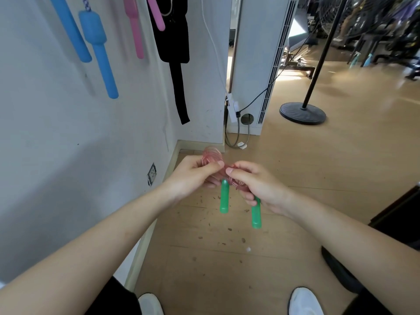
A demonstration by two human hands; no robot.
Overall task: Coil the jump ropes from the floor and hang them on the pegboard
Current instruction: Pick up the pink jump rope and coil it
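Note:
I hold a jump rope with a clear pink cord wound into a small coil and two green handles. My left hand pinches the coil between thumb and fingers. My right hand pinches the cord beside it and grips one green handle. The other green handle hangs straight down between my hands. On the white wall at upper left hang blue handles and pink handles of other ropes.
A black strap hangs on the wall beside the pink handles. A white cabinet with cables stands in the corner. A black round stand base sits on the wood floor at right. My white shoes are at the bottom.

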